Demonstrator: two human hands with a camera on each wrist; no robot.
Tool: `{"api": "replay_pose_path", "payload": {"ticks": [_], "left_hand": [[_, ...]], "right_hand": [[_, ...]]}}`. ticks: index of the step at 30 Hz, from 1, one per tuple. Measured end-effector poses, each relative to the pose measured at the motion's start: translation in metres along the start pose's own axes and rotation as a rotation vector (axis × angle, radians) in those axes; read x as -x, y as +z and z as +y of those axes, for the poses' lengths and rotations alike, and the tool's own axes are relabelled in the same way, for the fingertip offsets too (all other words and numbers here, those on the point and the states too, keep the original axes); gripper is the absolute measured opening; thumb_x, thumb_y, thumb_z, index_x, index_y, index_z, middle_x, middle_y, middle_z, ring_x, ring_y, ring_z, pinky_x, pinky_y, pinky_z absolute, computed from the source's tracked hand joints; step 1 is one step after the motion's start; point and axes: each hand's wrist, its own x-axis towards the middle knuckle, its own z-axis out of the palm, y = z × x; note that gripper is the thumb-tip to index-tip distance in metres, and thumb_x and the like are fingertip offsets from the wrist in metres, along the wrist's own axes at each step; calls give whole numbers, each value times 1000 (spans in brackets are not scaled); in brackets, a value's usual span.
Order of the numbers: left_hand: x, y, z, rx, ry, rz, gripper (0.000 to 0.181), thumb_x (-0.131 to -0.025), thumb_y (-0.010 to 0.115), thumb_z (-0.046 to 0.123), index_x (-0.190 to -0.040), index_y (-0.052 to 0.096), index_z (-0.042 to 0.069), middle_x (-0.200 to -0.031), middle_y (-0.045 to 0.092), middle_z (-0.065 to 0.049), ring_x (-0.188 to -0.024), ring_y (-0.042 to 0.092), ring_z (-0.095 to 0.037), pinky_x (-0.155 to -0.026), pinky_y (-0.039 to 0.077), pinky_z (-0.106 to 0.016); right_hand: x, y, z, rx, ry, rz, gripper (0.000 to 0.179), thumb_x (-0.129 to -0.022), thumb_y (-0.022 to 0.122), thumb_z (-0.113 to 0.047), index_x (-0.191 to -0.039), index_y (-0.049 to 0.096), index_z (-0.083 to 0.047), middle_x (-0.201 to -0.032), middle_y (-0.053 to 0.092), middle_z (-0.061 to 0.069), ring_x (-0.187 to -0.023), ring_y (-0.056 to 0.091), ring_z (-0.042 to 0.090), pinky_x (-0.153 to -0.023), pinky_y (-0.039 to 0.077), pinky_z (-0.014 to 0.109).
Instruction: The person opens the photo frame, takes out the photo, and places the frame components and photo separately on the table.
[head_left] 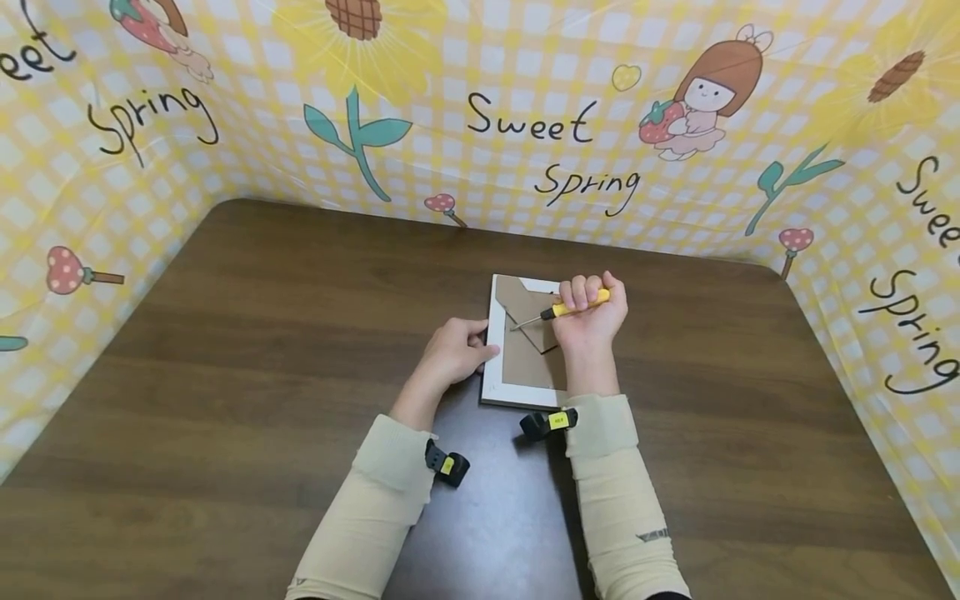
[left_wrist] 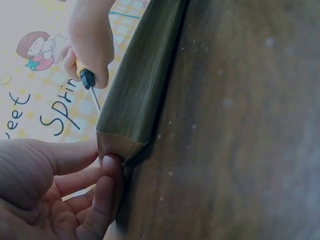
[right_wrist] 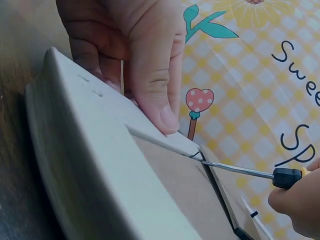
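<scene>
A picture frame [head_left: 525, 395] lies back side up on the table, with a white rim round a brown backing board [head_left: 525, 367]. My left hand [head_left: 452, 352] grips its left edge, thumb on the white rim and fingers against the side, as the left wrist view shows. In my right hand [head_left: 596, 321] is a screwdriver [head_left: 558, 310] with a yellow and black handle, fingers curled round it above the frame's right part. The screwdriver's metal shaft [right_wrist: 240, 170] slants toward the left rim. In the right wrist view its tip meets a small dark clip [right_wrist: 197, 155] at the rim's inner edge.
The frame rests on a dark brown wooden table [head_left: 262, 350]. A yellow checked cloth [head_left: 442, 167] with printed flowers and lettering stands round the table's back and sides. Black wrist cameras [head_left: 450, 468] are strapped over both pale sleeves [head_left: 607, 467].
</scene>
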Motion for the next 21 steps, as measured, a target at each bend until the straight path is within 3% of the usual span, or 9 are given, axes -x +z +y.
{"api": "replay_pose_path", "payload": {"ticks": [8, 12, 18, 21], "left_hand": [[2, -6, -5, 14, 13, -43, 50, -97, 64, 22, -143, 53, 6, -74, 65, -4, -65, 61, -14, -65, 41, -26], [11, -14, -7, -9, -8, -48, 47, -98, 61, 25, -141, 52, 6, -79, 68, -6, -63, 66, -14, -68, 44, -28], [27, -20, -9, 26, -22, -67, 33, -99, 60, 25, -125, 56, 6, -91, 70, -9, -62, 71, -16, -80, 50, -37], [34, -18, -11, 67, -2, -89, 24, -99, 60, 22, -117, 60, 5, -90, 71, -10, -62, 72, -17, -78, 51, -34]], "right_hand": [[4, 2, -8, -27, -24, -45, 62, -104, 42, -38, -48, 35, -11, -43, 31, -1, -40, 26, 12, -46, 22, 22], [9, 9, -12, 25, -56, -89, 57, -105, 44, -31, -52, 37, -11, -45, 32, -1, -43, 29, 12, -48, 21, 23], [16, 21, -31, 55, -39, -131, 46, -106, 43, -21, -62, 47, -10, -47, 36, 0, -50, 37, 14, -54, 23, 23], [17, 28, -43, 89, -37, -122, 43, -106, 45, -21, -64, 48, -11, -48, 37, 0, -52, 38, 13, -54, 26, 22]]}}
